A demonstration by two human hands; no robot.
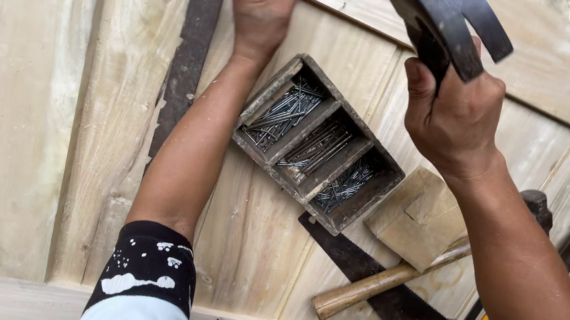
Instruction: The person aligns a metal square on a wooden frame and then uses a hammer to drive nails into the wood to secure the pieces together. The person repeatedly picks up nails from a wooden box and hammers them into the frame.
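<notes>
Right hand (457, 116) grips a dark claw hammer (436, 11), its head raised toward 1 o'clock above the pale wooden boards (22, 98). Left hand (266, 0) reaches to 12 o'clock with fingertips pinched together against a board; whether they hold a nail cannot be told. Between the forearms lies a three-compartment wooden box (369, 194) filled with nails (293, 111). At 4 o'clock from the box sit a wooden mallet (404, 236) and a handsaw (386, 295), the mallet's handle lying across the saw blade. A dark metal strip (191, 50) runs just beside the left forearm.
</notes>
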